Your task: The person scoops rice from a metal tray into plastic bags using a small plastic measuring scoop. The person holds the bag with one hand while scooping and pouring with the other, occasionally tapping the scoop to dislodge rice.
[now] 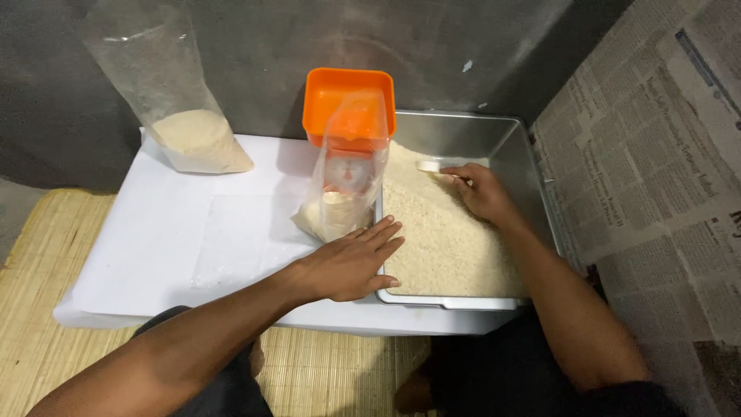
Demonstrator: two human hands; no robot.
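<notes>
Scooping step: my right hand [482, 191] grips a white scoop [429, 166] in the rice inside the metal tray [532, 166]. My left hand [351, 266], fingers loose & flat, rests on the tray's near-left edge, beside 1 clear bag [343, 185]. Next, I'd judge: lift scoop level, tip into bag w/o spilling.

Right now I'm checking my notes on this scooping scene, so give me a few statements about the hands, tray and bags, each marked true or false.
1. The right hand holds a small white scoop in the rice in the metal tray. True.
2. The left hand grips the orange container. False: it lies flat and open by the tray's near left edge, beside the small clear bag.
3. A second clear bag with pale grain stands at the far left of the white surface. True.
4. The metal tray is empty. False: it holds a heap of rice.
5. Newspaper covers the wall on the right. True.
</notes>
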